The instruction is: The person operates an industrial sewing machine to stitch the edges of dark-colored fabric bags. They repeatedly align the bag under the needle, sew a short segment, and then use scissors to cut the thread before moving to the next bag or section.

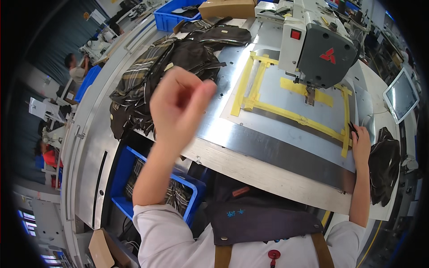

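My left hand [178, 107], blurred, is raised near a pile of dark and plaid fabric pieces with zips [138, 80], its fingers curled; whatever they hold is hidden. My right hand [361, 145] has its fingers closed round a small black object [353, 127] at the right edge of a metal plate [290, 134] framed with yellow tape. Above that plate stands the grey head of a sewing machine [321, 67], its foot [310, 94] over the middle.
Blue bins sit at the back [165, 22] and below the table edge [194, 205], beside a cardboard box [100, 250]. A cardboard carton [228, 9], a tablet [400, 96] and folded dark fabric [383, 165] are around. Co-workers [76, 69] sit at the left.
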The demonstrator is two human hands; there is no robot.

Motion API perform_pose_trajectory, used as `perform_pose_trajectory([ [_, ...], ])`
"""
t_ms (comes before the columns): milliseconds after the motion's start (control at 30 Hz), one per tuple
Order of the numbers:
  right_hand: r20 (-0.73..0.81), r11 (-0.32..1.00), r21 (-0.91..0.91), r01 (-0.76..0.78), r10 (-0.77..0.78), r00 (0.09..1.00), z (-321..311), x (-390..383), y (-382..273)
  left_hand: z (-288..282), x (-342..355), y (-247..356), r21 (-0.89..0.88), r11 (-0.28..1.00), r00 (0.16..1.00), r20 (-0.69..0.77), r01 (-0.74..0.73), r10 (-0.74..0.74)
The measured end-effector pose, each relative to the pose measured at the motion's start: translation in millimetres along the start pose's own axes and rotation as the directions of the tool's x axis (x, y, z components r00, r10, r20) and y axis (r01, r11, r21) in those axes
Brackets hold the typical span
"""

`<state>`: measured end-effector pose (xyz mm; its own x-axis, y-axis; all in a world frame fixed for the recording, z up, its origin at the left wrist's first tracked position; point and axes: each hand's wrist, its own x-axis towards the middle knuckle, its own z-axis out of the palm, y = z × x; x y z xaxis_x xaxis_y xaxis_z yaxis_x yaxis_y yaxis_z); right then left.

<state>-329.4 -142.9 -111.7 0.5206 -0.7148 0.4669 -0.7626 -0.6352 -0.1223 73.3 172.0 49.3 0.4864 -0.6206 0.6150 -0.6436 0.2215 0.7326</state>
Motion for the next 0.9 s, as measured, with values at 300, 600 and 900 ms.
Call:
perform_pose_trajectory([
  [300,0.025,0.993,0.109,-0.052,0.05,0.998,8,2,-6,-143,47,-126,0.951,0.256,0.985,-0.167,0.172,-0.04],
  [600,-0.027,0.985,0.161,0.053,-0.049,0.998,-8,2,-17,-57,29,6,0.688,0.704,0.983,0.154,-0.176,0.096],
  [900,0.102,0.572,0.804,0.163,-0.402,0.91,-121,21,-157,90,-14,7,-0.109,0.993,0.717,0.687,-0.054,0.115],
])
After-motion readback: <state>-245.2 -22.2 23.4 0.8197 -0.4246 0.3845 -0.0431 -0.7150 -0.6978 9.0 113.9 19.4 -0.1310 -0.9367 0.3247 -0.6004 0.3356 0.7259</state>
